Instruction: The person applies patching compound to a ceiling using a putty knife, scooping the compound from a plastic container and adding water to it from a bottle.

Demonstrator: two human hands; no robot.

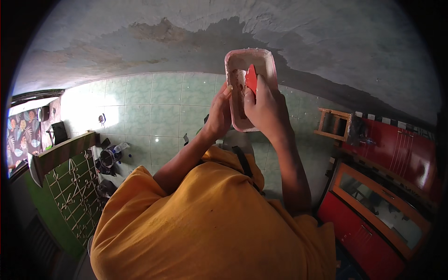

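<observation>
My left hand (219,112) grips the left side of a pinkish rectangular tub (250,50), its thumb over the rim. Whitish paste or residue coats the tub's inside walls and part of its bottom. In my right hand (268,106) is a red scraper (252,78), the fingers closed round it. Its pointed red end shows above the fist, over the inside of the tub. The scraper's other end is hidden by the hand and cannot be made out. The tub is held out in front of my body, close to the wall.
Ahead rises a grey plastered wall (317,42) with a darker, uneven patch. Pale green tiles (138,119) cover the floor. To the right stand a small wooden stool (322,122) and red cabinets (359,233). At left are a metal grille (70,186) and scattered dark items (108,157).
</observation>
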